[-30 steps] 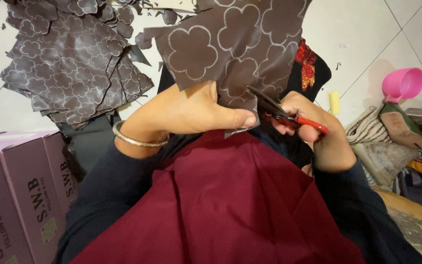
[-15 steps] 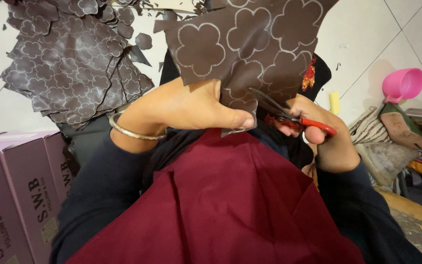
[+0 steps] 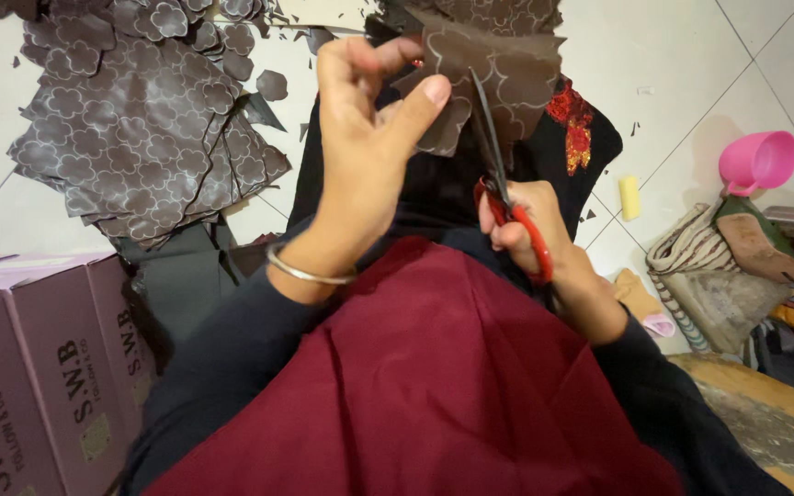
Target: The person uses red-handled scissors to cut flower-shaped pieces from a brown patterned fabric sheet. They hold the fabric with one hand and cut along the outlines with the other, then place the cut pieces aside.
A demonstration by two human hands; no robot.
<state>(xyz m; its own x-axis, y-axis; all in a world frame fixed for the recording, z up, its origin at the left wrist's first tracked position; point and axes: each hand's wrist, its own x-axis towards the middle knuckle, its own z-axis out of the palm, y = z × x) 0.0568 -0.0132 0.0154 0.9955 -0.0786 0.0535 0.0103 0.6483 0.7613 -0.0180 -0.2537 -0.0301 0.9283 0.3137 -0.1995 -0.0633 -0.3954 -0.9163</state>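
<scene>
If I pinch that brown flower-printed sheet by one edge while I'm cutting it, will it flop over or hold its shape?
The brown sheet probably holds its shape: pinched by the left hand, it stands up without drooping. It looks thin and light, like the flat cut sheets in the pile. Its faint sheen suggests it may slip a little against the scissors in the right hand.

floor: white glossy tiles [image 3: 691, 83] with dark grout lines, littered with tiny dark scraps up past the hands
furniture: mauve boxes [image 3: 39, 367] stacked down-left of the left hand
light: soft, pretty even, mild sheen on the tiles right of the right hand
</scene>
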